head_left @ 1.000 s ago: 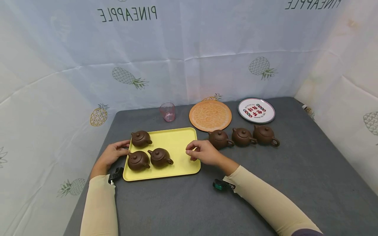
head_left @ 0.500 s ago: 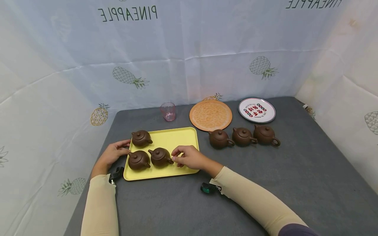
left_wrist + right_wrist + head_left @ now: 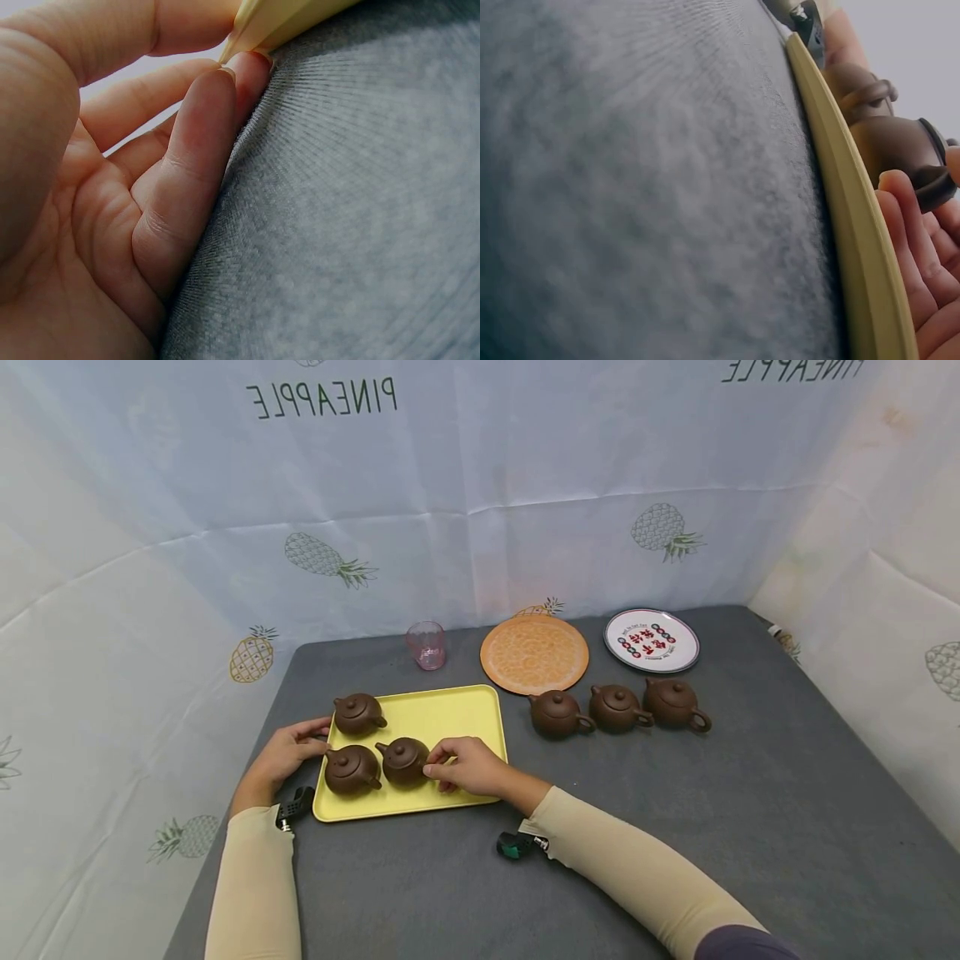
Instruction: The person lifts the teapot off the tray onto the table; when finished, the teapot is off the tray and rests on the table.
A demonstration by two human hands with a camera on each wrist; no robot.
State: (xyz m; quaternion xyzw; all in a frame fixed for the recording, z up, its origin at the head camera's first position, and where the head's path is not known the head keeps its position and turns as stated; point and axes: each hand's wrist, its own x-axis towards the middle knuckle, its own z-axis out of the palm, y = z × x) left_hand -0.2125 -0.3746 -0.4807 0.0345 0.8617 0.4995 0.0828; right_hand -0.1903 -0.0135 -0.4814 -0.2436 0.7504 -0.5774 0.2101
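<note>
Worktop (image 3: pixel 420 885) nearest; I see a yellow tray (image 3: pixel 420 714) left of centre, two brown teapots (image 3: pixel 352 770) left of the gripped teapot (image 3: pixel 401 762); right of centre, three teapots (image 3: pixel 555 716), then orange disc (image 3: pixel 534 654). The right hand (image 3: pixel 468 768) narrowly pinches the handle, having moved left since earlier; the left hand (image 3: pixel 281 756) grips the tray's edge.

I count six brown teapots (image 3: pixel 350 768) in all: three on the one yellow tray (image 3: pixel 438 714) and three on the one grey table (image 3: pixel 405 885). Besides these I see one pink glass (image 3: pixel 427 647), one round orange mat (image 3: pixel 534 655) and one patterned white plate (image 3: pixel 652 642).
</note>
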